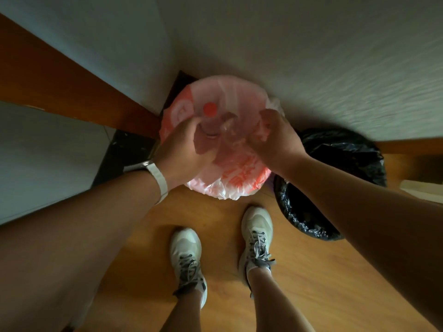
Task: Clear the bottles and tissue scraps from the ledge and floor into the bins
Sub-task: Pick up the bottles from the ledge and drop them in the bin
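**Bottle over the bin, but the drop could miss**

The left grip [184,149] is closed round a clear bottle [212,127], whose red cap [210,109] points away from the person. The bottle hangs over the mouth of the pink bin [215,190], which sits in the corner against the wall [311,56]. It looks to be above the liner rather than inside it. The right grip [275,137] is at the bin's far right edge with its fingers curled. The blur hides whether it pinches the liner, a scrap or a second clear thing, so I cannot tell what it has, if anything.

The likely step is letting the bottle go into the pink bin. Several things could spoil that:

- **Rim strike.** The bottle lies across the opening rather than nose down. Released this way it may catch the edge and bounce onto the floor [215,216], near the shoes [185,250].
- **Liner slip.** The liner is loose and rumpled over the rim. If the right grip is pulling on it, or the bottle lands on a fold, the bag could slide down inside and leave the rim bare.
- **Wrong bin.** The black bin [335,149] stands just beside the pink one, under the right forearm. A sideways flick could send the bottle there (whether sorting matters is not shown).
- **Lost in the corner.** A light empty bottle rolls easily, and the dark gap left of the pink bin could swallow it.
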Motion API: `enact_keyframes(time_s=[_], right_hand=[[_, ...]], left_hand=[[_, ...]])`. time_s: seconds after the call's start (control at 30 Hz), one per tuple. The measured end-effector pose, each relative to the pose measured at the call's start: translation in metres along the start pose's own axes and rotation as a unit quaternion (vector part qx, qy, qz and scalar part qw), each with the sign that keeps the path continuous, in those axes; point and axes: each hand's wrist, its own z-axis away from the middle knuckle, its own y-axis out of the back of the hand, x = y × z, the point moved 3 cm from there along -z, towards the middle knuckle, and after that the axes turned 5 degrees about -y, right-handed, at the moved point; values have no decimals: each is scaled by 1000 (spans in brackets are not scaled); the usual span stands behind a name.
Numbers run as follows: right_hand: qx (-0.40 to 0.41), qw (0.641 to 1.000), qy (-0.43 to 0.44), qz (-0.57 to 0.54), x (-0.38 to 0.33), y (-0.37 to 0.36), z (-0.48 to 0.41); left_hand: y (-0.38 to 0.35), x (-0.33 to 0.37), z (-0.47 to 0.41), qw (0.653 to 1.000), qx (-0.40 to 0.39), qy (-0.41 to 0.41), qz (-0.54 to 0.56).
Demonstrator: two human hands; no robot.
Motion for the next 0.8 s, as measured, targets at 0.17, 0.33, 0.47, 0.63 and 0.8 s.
enact_keyframes(time_s=[0.17, 0.33, 0.47, 0.63, 0.8], right_hand=[[-33, 995, 46, 85, -29, 40, 40], [-6, 971, 128, 200, -69, 87, 91], [20, 952, 166, 255, -101, 125, 139], [33, 937, 182, 297, -151, 178, 216], [67, 933, 168, 311, -193, 224, 301]], left_hand=[[51, 35, 26, 989, -21, -92, -116], [109, 85, 63, 963, -16, -157, -218], [150, 131, 101, 943, -6, -195, -270], [200, 190, 152, 921, -23, -221, -319], [249, 246, 210, 903, -29, -247, -351]])
